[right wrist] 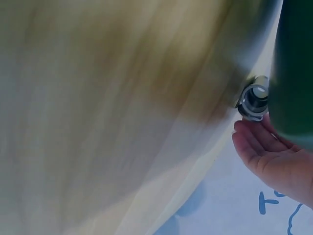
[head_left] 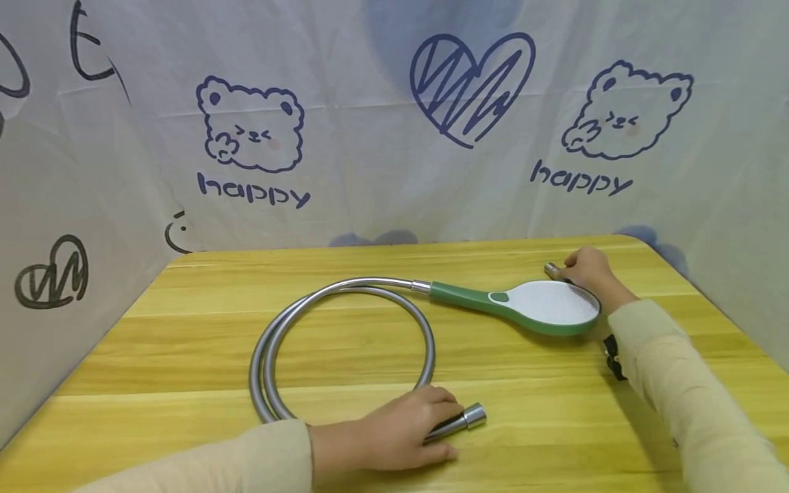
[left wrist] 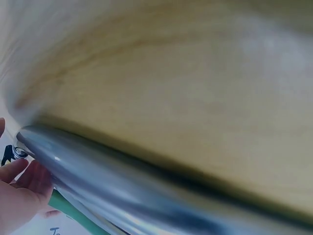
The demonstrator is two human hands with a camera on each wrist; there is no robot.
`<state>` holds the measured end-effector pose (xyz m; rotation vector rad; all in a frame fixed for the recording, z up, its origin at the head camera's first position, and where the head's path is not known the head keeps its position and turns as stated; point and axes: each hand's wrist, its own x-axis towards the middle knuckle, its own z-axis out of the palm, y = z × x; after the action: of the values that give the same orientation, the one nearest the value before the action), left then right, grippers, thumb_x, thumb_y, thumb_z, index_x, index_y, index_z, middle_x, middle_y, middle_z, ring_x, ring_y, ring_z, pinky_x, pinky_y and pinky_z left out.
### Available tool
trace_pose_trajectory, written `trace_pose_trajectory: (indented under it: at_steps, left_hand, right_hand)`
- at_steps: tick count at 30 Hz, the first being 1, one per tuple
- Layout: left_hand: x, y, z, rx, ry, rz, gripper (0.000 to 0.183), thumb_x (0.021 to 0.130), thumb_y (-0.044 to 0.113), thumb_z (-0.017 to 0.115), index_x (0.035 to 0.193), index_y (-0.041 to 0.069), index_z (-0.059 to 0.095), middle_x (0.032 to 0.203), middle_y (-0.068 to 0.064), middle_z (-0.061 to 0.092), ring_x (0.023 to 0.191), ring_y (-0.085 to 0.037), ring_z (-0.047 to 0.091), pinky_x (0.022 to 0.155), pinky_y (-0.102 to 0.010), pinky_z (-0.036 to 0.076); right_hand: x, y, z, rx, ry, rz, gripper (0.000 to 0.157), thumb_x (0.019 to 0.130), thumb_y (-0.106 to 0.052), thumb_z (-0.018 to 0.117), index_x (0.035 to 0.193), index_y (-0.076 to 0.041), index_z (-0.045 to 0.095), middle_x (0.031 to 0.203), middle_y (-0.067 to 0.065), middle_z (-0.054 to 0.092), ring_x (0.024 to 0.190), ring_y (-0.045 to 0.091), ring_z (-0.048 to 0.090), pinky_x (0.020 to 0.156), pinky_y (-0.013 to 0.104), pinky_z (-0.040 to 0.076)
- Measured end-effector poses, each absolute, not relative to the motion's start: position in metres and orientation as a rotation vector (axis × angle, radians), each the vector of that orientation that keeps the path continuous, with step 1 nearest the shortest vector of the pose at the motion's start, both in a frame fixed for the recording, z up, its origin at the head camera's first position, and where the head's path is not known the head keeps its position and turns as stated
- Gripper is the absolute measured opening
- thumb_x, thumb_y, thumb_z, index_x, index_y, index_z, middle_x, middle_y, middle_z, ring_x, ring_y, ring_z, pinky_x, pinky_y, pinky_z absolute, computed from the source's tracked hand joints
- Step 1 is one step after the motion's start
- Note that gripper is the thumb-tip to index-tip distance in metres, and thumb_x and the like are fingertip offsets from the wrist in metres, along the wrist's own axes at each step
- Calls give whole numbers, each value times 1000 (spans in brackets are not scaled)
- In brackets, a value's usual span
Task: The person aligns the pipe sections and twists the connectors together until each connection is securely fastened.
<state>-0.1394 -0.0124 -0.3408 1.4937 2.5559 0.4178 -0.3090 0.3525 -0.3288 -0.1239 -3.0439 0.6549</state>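
A shower head (head_left: 548,302) with a green handle and a pale round face lies on the table, joined to a coiled grey metal shower hose (head_left: 271,370). My left hand (head_left: 401,428) holds the hose near its free end, thumb and fingers on either side of it; the chrome end nut (head_left: 474,415) sticks out to the right. Beyond the shower head, my right hand (head_left: 590,270) grips a small metal fitting (head_left: 550,270), its fingertips against it. In the right wrist view the fitting (right wrist: 254,100) shows a round opening, and the green shower head (right wrist: 298,73) partly hides it.
The wooden table (head_left: 154,342) ends at a white cloth backdrop (head_left: 364,150) with drawn bears, hearts and words. A black object (head_left: 613,356) shows beneath the right sleeve. More cloth hangs at the left and right sides.
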Motion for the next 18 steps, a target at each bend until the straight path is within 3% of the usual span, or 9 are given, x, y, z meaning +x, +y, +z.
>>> trace_pose_trajectory:
  at_steps: [10, 18]
  left_hand:
    - [-138, -9, -343, 1478, 2606, 422, 43, 90, 32, 60, 124, 5, 57, 117, -4, 57, 106, -10, 52, 85, -16, 45]
    - [-136, -5, -347, 1447, 2656, 472, 37, 90, 31, 61, 117, 6, 61, 110, -1, 58, 97, -7, 49, 77, -12, 43]
  right_hand:
    - [-310, 365, -336, -115, -3030, 716, 45, 81, -17, 66, 106, 19, 58, 102, 33, 59, 92, 41, 54, 80, 48, 45]
    - [-310, 372, -339, -14, -3048, 625, 40, 80, -14, 64, 104, 18, 59, 99, 31, 62, 92, 40, 55, 82, 48, 43]
